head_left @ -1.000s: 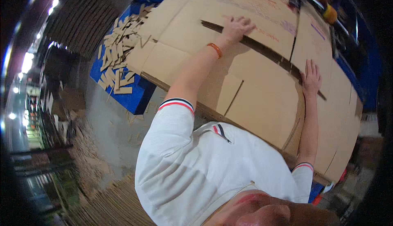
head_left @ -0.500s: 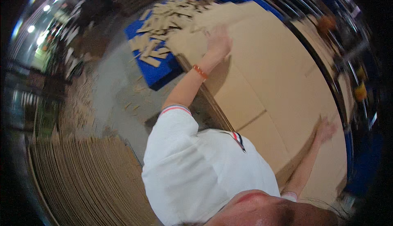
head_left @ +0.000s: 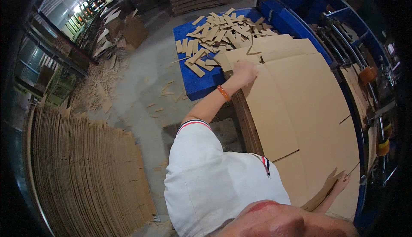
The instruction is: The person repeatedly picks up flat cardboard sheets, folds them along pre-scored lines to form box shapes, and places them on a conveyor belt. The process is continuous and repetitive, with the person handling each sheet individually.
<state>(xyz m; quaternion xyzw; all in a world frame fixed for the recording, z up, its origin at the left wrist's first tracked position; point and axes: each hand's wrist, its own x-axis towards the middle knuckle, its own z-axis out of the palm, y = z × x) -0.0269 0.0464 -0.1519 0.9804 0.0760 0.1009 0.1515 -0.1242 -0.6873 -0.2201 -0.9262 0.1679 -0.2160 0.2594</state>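
Observation:
A large flat brown cardboard sheet (head_left: 300, 108) lies on top of a stack of similar sheets (head_left: 249, 121) in front of me. My left hand (head_left: 245, 72), with an orange band at the wrist, reaches out and grips the sheet's far left edge. My right hand (head_left: 342, 184) is at the sheet's near right edge, partly hidden behind a raised flap (head_left: 319, 196), with its fingers on the sheet. My white short-sleeved shirt (head_left: 214, 181) fills the lower middle of the view.
A blue platform (head_left: 195, 84) covered in loose cardboard strips (head_left: 214, 39) stands beyond the stack. A blue machine with rollers (head_left: 343, 35) borders the right side. A tall pile of cardboard sheets (head_left: 86, 172) sits at the left, with scraps on the concrete floor (head_left: 146, 78).
The view has swung round and tilted. My left hand has moved to the sheet's far left edge, and my right hand has dropped to the near right edge behind a lifted flap.

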